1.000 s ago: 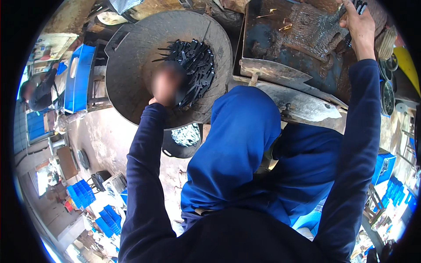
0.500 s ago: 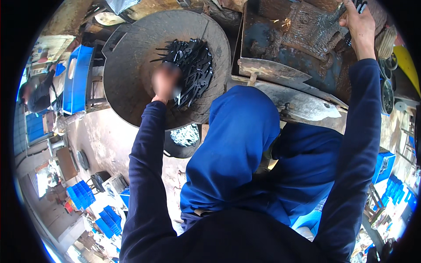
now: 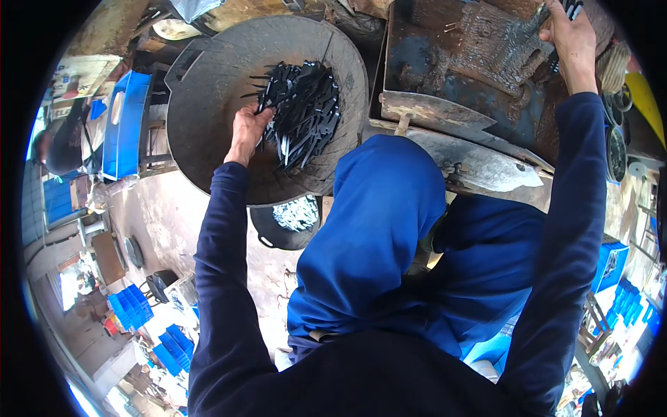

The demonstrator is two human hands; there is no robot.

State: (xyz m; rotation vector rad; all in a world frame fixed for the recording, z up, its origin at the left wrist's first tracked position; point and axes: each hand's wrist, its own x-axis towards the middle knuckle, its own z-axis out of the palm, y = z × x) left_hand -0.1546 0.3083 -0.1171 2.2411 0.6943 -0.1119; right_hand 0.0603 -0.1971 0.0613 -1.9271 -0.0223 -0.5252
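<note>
A pile of thin black strips (image 3: 306,115), some with pale glints, lies in a wide round metal pan (image 3: 201,149) at the upper left. At the pile's left edge, my left hand (image 3: 250,131) is closed, thumb against fingers, on a black strip; its fingertips are partly hidden among the other pieces. My right hand (image 3: 575,48) is raised at the top right, beside a wet, rust-brown metal machine bed (image 3: 493,48). Its fingers wrap round several narrow black pieces (image 3: 572,10) whose ends stick out past the hand; the rest of them is covered.
Below the pan stands a dark basin (image 3: 274,238) holding pale, shiny small pieces. The machine's metal front edge (image 3: 438,111) is close to my blue-trousered knees (image 3: 389,181). Blue bins (image 3: 125,132) stand at far left, where another person (image 3: 64,142) is seen.
My left hand, blurred over the pile before, has moved slightly left and down to its edge and is now sharp. My right hand keeps its place and grip.
</note>
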